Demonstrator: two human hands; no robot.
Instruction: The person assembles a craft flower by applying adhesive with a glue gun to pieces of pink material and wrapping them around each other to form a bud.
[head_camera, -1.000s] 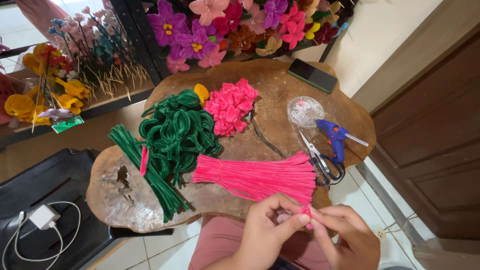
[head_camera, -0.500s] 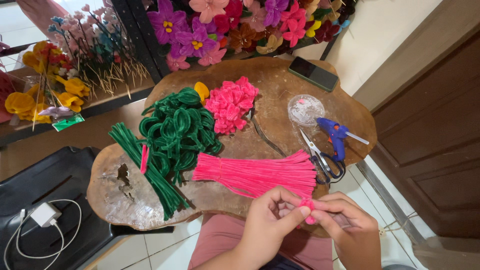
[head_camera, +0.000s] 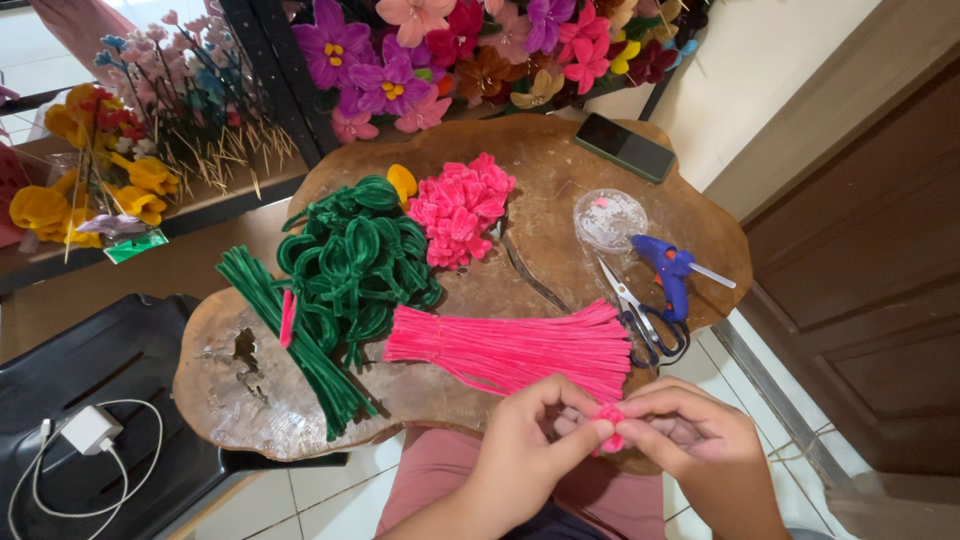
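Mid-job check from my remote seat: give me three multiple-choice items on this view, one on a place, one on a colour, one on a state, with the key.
1. Where do the scissors lie?
A. beside the blue glue gun
B. on the green pipe cleaners
C. on the floor

2. What colour is the small bent piece between both hands?
A. green
B. yellow
C. pink

3. How do the hands stand?
A. both flat on the table
B. left hand and right hand both pinch the piece
C. one hand holds the phone

Key: A, the scissors' handles lie against the gun; C, it matches the pink pipe cleaner bundle; B, fingertips of both hands meet on it.
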